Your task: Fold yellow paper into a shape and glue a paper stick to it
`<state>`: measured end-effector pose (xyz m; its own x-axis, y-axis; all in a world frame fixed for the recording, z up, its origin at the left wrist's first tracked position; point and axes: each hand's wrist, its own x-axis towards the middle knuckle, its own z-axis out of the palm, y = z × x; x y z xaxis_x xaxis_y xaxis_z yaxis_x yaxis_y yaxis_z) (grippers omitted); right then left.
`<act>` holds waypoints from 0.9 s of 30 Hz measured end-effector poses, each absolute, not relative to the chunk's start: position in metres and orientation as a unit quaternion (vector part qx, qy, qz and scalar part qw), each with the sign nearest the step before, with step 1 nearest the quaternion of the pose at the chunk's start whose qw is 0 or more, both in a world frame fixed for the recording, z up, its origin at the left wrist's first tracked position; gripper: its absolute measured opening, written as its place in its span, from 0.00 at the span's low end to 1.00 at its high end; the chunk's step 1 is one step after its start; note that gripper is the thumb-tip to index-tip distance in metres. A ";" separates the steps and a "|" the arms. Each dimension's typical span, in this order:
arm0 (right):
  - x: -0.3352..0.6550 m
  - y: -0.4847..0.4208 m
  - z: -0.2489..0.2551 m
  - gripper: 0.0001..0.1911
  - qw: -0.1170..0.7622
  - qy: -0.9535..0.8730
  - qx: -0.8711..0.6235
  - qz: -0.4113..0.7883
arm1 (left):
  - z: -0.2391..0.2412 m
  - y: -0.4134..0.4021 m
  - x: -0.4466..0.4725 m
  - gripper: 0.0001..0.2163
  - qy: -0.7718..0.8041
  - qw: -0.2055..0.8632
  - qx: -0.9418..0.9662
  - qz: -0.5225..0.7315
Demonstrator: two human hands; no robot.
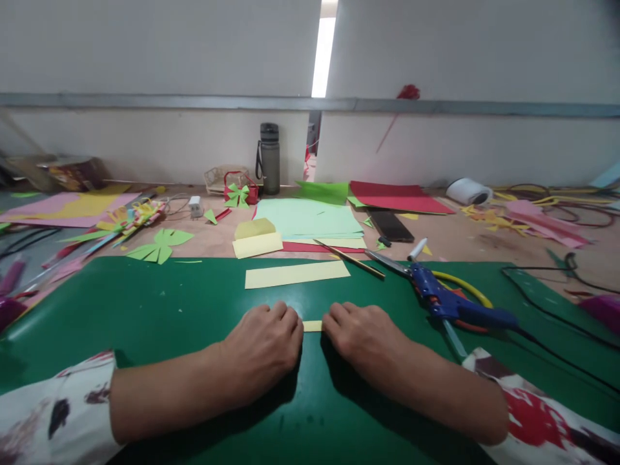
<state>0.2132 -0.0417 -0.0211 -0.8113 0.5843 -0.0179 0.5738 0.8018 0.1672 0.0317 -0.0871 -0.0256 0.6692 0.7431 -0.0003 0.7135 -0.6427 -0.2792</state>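
Between my two hands runs a narrow pale yellow paper strip (312,326), low over the green mat (194,303). My left hand (266,339) is closed on its left end, fingers curled and knuckles up. My right hand (361,332) grips the other end in the same way. Only the short middle part of the strip shows; both ends are hidden under the fingers. Just beyond my hands lies a wider pale yellow paper strip (297,274), flat on the mat.
Right of my hands lie a blue glue gun (443,297), yellow-handled scissors (465,284) and a thin pointed stick (351,259). Farther back are light green sheets (307,219), red paper (397,196), a phone (390,225) and a grey bottle (270,161). Green paper leaves (161,245) lie left.
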 end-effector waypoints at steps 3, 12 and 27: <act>0.216 -0.048 -0.029 0.08 0.023 0.947 0.233 0.219 | -0.030 -0.085 0.029 0.07 -0.392 0.144 -0.907 0.055; 0.216 -0.032 -0.030 0.09 -0.064 0.944 0.247 0.211 | -0.029 -0.055 0.039 0.05 -0.422 0.110 -0.899 -0.024; 0.208 -0.011 -0.016 0.14 -0.223 0.931 0.253 0.136 | -0.008 -0.039 0.029 0.09 -0.464 0.083 -0.875 -0.111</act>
<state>0.2084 -0.0113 -0.0159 -0.7720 0.4109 0.4849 0.5326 0.8346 0.1408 0.0292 -0.0390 -0.0077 0.5451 0.7935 0.2707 0.8303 -0.5557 -0.0429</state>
